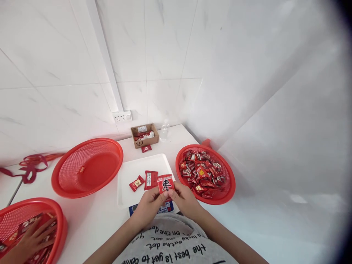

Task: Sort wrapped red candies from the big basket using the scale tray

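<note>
A small red packet (165, 182) with a large black character on a white patch is pinched between my left hand (148, 205) and my right hand (186, 200), thumbs on its near edge. Both hands are closed, over the near part of a white tray (128, 165) on a weighing scale. Two other red packets lie on the tray: a small one with a gold patch (136, 183) and a larger one with a white label (151, 179). Partly behind my hands and forearms shows the scale's blue keypad (166, 208).
A red basket (232, 183) full of packets stands right; another red basket (114, 146), left, contains one small item. At lower left, another person's hand (34, 240) reaches into a third basket (62, 216). A cardboard box (148, 142), clear bottle (164, 130) and red ribbon (29, 165) lie behind.
</note>
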Action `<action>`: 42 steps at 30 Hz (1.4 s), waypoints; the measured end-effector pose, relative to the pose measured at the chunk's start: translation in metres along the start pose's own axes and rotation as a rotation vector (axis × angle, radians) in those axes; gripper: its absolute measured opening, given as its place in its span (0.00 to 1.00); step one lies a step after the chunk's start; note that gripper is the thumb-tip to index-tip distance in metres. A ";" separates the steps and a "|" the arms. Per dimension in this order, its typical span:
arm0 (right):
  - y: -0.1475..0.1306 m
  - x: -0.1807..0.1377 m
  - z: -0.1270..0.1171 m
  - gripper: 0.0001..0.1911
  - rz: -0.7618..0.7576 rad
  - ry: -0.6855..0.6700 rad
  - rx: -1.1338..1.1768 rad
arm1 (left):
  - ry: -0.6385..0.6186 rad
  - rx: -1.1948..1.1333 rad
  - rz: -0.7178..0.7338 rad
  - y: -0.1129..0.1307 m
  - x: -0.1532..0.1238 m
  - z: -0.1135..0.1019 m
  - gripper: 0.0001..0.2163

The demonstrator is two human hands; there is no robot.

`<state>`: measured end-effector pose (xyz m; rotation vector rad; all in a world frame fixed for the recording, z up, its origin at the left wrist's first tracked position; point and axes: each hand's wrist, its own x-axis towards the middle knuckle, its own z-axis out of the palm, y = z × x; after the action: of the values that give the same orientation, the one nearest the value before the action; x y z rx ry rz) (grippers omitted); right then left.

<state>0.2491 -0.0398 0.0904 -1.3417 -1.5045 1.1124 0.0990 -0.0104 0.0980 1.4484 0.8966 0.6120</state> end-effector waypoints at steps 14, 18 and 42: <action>-0.003 -0.005 0.012 0.17 -0.006 0.025 0.042 | 0.014 -0.146 -0.031 -0.017 0.004 0.008 0.18; 0.001 -0.007 0.015 0.17 0.017 -0.009 0.102 | 0.010 -0.093 0.029 -0.014 0.001 0.006 0.18; 0.013 -0.012 0.022 0.17 -0.047 -0.145 -0.094 | 0.017 -0.189 0.014 -0.009 -0.001 0.001 0.16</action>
<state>0.2328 -0.0531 0.0717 -1.3050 -1.7037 1.1424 0.0978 -0.0123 0.0890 1.2822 0.8197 0.7016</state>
